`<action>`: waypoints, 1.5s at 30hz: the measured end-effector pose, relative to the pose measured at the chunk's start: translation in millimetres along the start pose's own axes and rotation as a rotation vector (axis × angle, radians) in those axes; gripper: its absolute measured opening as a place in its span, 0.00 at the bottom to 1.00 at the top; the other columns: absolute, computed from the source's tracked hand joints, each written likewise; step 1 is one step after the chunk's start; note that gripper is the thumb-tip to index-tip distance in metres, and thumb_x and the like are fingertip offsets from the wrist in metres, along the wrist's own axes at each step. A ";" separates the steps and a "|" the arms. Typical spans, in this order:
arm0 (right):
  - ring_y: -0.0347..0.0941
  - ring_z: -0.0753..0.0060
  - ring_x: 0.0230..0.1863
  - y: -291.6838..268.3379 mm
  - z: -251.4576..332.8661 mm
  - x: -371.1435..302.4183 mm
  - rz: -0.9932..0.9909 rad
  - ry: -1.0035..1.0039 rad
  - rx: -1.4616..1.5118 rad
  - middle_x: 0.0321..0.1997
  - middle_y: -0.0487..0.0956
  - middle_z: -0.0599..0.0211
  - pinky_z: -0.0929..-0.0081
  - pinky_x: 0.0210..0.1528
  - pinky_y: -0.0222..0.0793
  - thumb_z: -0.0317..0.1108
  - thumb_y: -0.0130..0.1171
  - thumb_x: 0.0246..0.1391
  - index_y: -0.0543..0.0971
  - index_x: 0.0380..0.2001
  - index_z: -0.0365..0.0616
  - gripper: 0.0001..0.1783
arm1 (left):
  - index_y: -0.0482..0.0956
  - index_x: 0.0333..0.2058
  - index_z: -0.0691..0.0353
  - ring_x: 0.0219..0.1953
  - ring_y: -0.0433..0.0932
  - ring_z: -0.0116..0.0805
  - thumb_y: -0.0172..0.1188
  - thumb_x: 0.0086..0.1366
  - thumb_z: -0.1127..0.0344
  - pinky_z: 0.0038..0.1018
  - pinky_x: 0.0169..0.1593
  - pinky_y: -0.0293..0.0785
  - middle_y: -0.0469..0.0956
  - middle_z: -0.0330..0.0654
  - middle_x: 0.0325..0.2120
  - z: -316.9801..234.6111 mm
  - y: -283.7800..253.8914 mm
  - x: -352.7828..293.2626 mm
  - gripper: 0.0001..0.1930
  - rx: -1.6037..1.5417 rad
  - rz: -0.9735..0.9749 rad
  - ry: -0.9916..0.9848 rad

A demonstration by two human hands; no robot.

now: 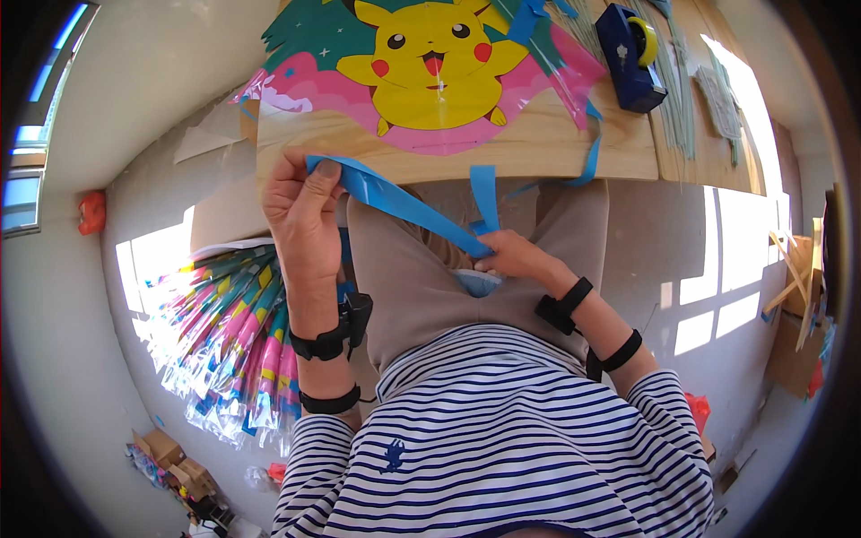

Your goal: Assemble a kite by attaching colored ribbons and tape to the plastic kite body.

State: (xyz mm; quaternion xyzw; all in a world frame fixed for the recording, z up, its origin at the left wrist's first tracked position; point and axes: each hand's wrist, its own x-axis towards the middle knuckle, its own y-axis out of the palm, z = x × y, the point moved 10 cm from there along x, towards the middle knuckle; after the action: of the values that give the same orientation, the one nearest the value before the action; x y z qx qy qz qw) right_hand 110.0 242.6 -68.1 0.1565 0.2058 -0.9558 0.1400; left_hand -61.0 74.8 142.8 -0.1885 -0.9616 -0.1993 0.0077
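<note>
A blue plastic strip (399,204) is stretched across my lap between both hands. My left hand (300,204) is closed on its upper end, the thumb pressing the film against the fingers just below the table's front edge. Lower and to the right, my right hand (523,256) pinches the other end, with its fingertips partly hidden. Another length of the blue film (484,190) hangs down beside the right hand. On the table lies a printed film kite (439,81), with a yellow cartoon figure on pink and green. A narrow blue ribbon (593,154) trails over the edge to its right.
The wooden table (628,160) lies ahead, carrying a dark blue tape dispenser (621,67) and several thin rods (674,112) at the right. Folded kites in clear wrapping (247,332) fan out at my left. Cardboard boxes (163,446) are at lower left; sticks (789,287) lean at far right.
</note>
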 end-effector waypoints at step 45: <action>0.77 0.57 0.29 -38.9 73.8 40.0 -0.598 -0.133 0.166 0.32 0.81 0.54 0.67 0.35 0.73 0.37 0.64 0.54 0.82 0.40 0.37 0.15 | 0.70 0.30 0.66 0.30 0.66 0.23 0.62 0.57 0.77 0.22 0.35 0.66 0.68 0.35 0.24 115.8 11.8 -31.3 0.07 0.723 0.521 -0.437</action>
State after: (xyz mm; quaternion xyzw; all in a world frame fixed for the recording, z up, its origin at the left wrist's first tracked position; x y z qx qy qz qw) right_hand 42.8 236.2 -4.9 0.0372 0.1546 -0.9763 -0.1470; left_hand -20.5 118.4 37.9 -0.4454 -0.8691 0.1998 -0.0795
